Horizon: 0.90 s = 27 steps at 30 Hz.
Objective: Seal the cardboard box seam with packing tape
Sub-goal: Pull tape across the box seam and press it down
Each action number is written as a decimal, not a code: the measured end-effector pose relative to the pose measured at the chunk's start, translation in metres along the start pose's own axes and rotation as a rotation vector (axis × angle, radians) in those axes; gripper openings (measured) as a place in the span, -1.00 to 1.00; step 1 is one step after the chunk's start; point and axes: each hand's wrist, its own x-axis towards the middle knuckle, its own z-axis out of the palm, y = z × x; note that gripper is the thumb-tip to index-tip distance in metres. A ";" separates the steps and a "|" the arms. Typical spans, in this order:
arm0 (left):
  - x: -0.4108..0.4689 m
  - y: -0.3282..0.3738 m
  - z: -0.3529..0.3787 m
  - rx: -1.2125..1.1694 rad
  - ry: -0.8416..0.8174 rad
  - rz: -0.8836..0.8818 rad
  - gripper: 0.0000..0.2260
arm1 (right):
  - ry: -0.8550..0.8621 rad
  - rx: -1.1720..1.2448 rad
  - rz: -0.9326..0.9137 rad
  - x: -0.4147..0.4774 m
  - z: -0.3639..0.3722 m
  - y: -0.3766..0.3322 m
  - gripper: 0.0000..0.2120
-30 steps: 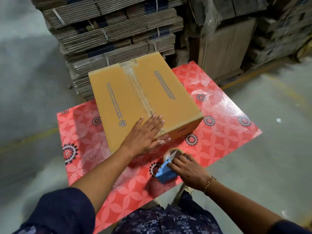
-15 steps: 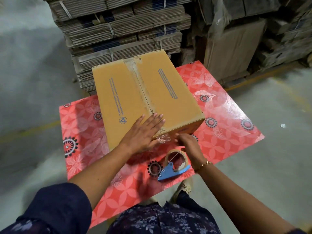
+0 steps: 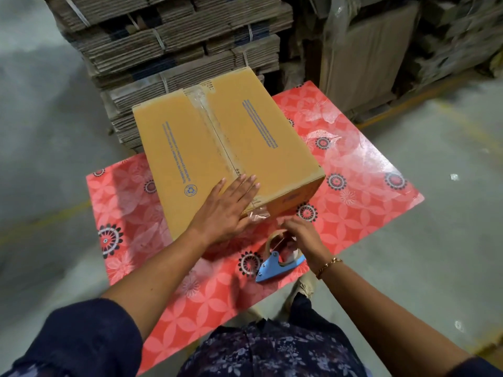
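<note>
A closed cardboard box stands on a red flowered table. Clear packing tape runs along its middle seam, and a loose crinkled tape end hangs over the near edge. My left hand lies flat on the box top at the near end of the seam, holding nothing. A tape roll in a blue dispenser lies on the table just in front of the box. My right hand is over the top of the roll with bent fingers; whether it grips the roll is unclear.
Bundled stacks of flat cardboard rise right behind the table. Upright wrapped cardboard sheets stand at the back right. Grey concrete floor surrounds the table, and the near table edge is against my body.
My right hand set the dispenser down, reached to the tape end at the box's near edge, and has drawn back over the roll. My left hand stayed flat on the box.
</note>
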 end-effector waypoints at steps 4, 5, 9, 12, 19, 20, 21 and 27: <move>0.000 0.002 -0.004 -0.012 0.015 0.001 -0.30 | -0.119 0.167 0.009 0.011 0.007 -0.027 -0.82; 0.000 0.003 -0.004 -0.015 0.018 -0.003 -0.30 | -0.126 0.132 0.013 0.011 0.009 -0.028 -0.82; -0.001 0.003 -0.005 -0.016 0.024 0.003 -0.26 | -0.065 0.003 0.051 0.012 0.017 -0.015 -0.83; -0.001 0.003 -0.005 -0.029 0.024 0.004 -0.24 | -0.003 -0.028 -0.029 0.013 0.020 -0.007 -0.82; 0.000 0.000 0.000 -0.058 0.026 -0.006 -0.30 | 0.090 -0.157 -0.148 0.015 0.032 -0.004 -0.82; 0.000 0.000 0.000 -0.057 0.029 0.003 -0.30 | 0.096 -0.167 -0.156 0.016 0.033 -0.004 -0.82; -0.001 0.000 -0.001 -0.052 0.030 0.011 -0.29 | 0.105 -0.180 -0.162 0.018 0.033 -0.003 -0.82; 0.001 0.005 0.000 -0.106 0.071 -0.047 -0.33 | 0.159 -0.223 -0.201 0.021 0.035 0.000 -0.83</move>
